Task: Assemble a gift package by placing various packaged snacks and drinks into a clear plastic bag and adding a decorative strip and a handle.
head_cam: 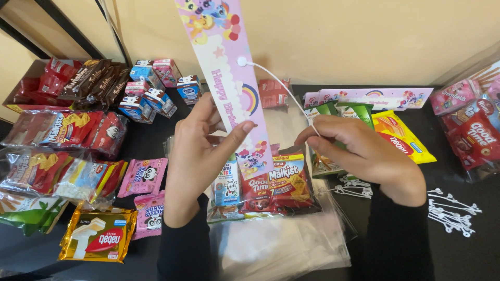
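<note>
My left hand [200, 151] pinches a long pink paper card [229, 78] printed with cartoon ponies and a rainbow, holding it upright. A thin white plastic tie [273, 78] passes through a hole in the card, its round head on the card's front. My right hand [359, 151] grips the tie's free end between thumb and fingers. Below the card sits a clear plastic bag [265, 187] filled with a small milk carton and red and orange snack packets, resting on a stack of empty clear bags [291, 244].
Loose white plastic ties [450, 213] lie at the right on the black table [469, 250]. A second pony card [370, 98] lies at the back. Snack packets, small milk cartons [151, 91], wafer packs [99, 237] and pink biscuit packets [143, 177] crowd the left; more red packets [471, 130] sit far right.
</note>
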